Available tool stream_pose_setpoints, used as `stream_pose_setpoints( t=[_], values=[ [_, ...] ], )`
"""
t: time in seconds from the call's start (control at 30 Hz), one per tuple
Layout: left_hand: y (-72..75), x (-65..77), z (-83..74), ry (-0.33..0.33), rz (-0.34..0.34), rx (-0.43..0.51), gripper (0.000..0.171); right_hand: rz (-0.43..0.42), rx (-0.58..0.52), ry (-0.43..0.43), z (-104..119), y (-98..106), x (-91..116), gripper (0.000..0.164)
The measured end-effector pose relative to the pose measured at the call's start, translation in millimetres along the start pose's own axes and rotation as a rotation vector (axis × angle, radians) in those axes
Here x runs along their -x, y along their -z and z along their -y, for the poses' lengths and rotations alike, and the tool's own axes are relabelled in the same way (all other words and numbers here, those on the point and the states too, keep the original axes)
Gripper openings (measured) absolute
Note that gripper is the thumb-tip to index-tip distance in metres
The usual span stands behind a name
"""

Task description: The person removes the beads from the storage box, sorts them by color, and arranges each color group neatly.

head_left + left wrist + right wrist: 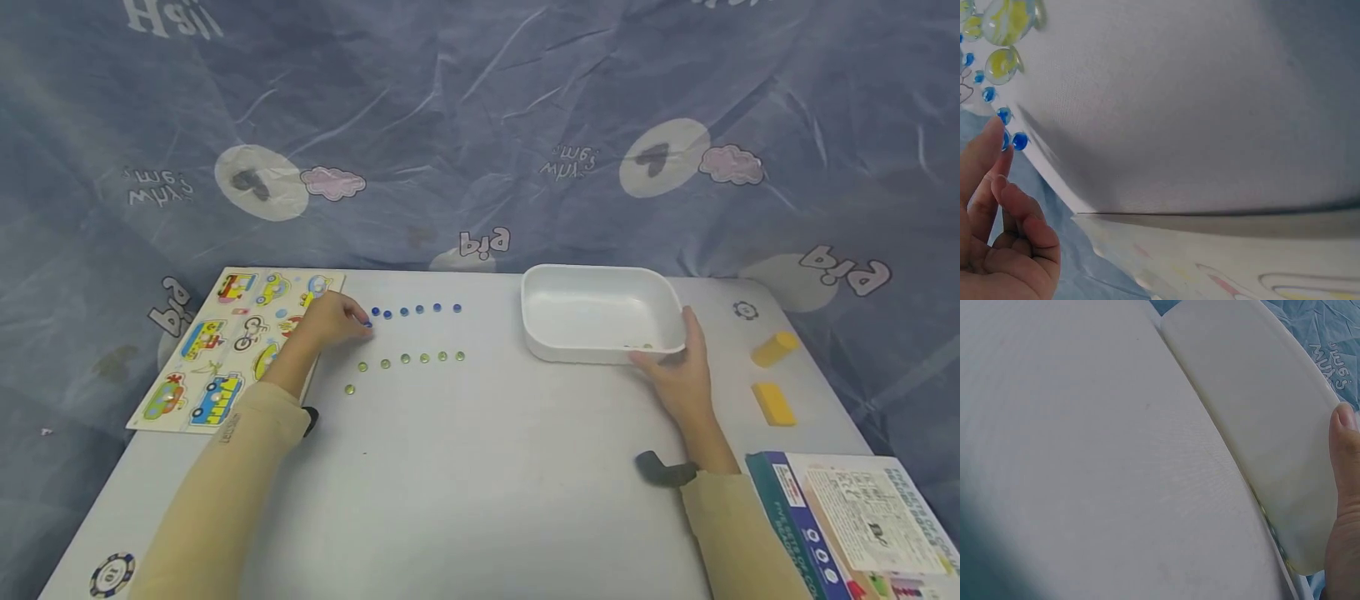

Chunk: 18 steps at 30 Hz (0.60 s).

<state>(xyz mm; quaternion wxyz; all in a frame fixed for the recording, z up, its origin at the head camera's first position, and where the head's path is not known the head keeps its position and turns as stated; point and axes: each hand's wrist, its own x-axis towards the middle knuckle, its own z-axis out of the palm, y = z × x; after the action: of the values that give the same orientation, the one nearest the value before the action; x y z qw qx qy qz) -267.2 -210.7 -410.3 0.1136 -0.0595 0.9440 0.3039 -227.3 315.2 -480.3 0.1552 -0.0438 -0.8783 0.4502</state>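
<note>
At the left end of a row of blue glass marbles (404, 312), my left hand (335, 319) pinches one blue marble (368, 323) between thumb and finger, at the tabletop. The left wrist view shows this hand (1007, 231) with its other fingers curled and another blue marble (1020, 141) close beside the fingertips. Nearer me runs a row of yellow-green marbles (405, 358), with one marble (349, 389) lying apart at the lower left. My right hand (681, 367) grips the right front corner of a white plastic tray (577, 354), thumb on its front wall. A few small marbles (638, 346) lie inside the tray.
A picture puzzle board (180, 375) lies under my left forearm. On the right are a yellow cylinder (775, 348), a yellow block (773, 404) and a boxed book set (862, 517). A poker chip (112, 575) lies front left, another chip (746, 311) back right.
</note>
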Motion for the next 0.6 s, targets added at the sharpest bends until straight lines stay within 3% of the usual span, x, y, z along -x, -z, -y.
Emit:
stream_pose_setpoints(
  t=[0.23, 0.6],
  values=[
    [-4.7, -7.2, -1.0, 0.039, 0.009, -0.019, 0.019, -0.011, -0.004, 0.005, 0.5, 0.1, -0.1, 0.109],
    [-11.2, -9.7, 4.0, 0.010, -0.013, -0.040, 0.020, -0.009, -0.006, -0.004, 0.0, 0.1, 0.3, 0.108]
  ],
)
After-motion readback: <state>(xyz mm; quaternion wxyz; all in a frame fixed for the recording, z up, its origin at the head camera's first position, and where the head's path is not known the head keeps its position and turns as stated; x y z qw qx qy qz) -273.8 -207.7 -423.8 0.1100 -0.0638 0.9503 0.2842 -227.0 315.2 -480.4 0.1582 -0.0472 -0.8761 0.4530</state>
